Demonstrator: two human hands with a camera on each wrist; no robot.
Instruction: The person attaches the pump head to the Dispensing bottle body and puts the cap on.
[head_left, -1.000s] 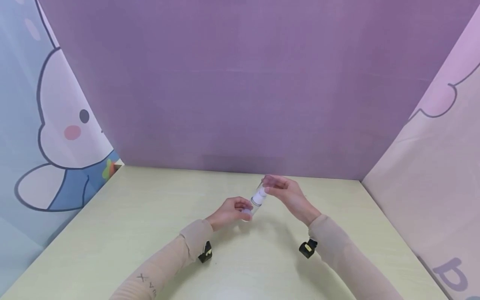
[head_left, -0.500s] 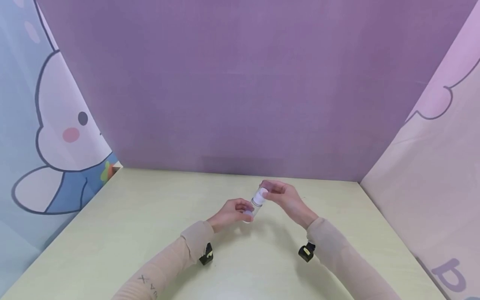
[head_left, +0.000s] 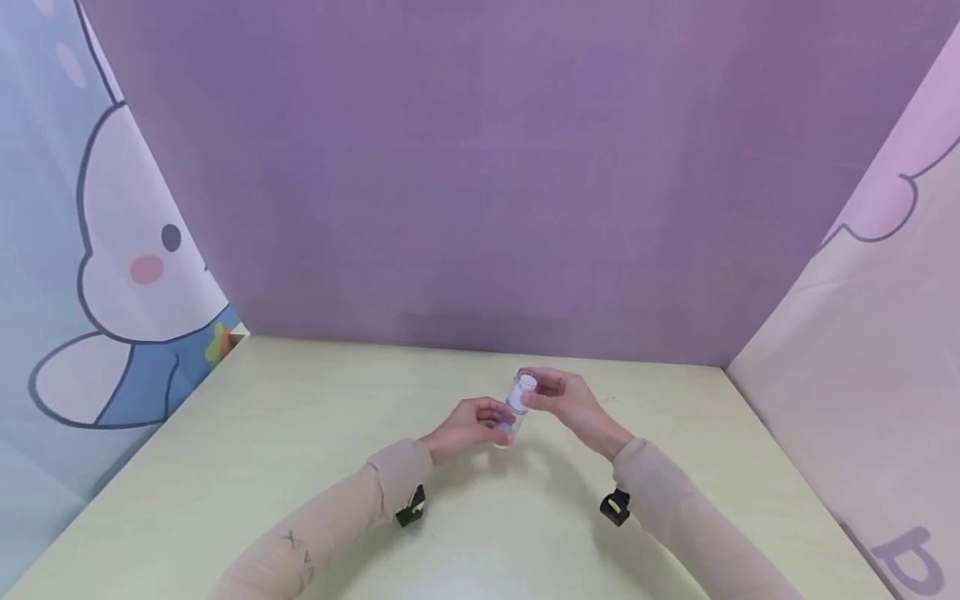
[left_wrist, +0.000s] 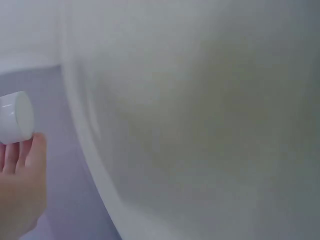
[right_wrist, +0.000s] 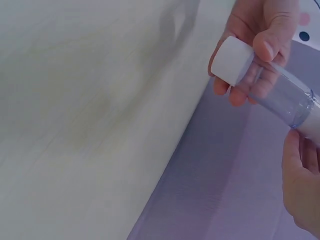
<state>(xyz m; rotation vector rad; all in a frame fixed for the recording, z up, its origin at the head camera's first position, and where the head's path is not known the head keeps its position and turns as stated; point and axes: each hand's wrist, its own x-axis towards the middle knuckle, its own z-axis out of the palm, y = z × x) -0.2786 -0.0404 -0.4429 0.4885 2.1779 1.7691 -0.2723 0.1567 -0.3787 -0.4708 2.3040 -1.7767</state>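
Note:
Both hands hold a small clear bottle (head_left: 517, 395) with white end parts, tilted above the table. My left hand (head_left: 465, 429) grips its lower end; in the right wrist view the thumb and fingers close round the clear tube (right_wrist: 280, 91) beside the white end (right_wrist: 232, 61). My right hand (head_left: 576, 407) pinches the upper part, where white shows inside a clear outer wall. A ring marks the joint between the halves. In the left wrist view the bottle's white end (left_wrist: 16, 117) sits above the left hand's fingers (left_wrist: 30, 155).
The pale table (head_left: 315, 392) spreads beneath both arms. A purple panel (head_left: 480, 183) stands along its back edge. Printed cloths hang at the left (head_left: 135, 225) and right (head_left: 862, 333). Each wrist wears a small black camera.
The right hand has moved slightly down, toward the left hand. The bottle's upper end now faces the head camera more. The left hand has shifted a little to the right, keeping its grip.

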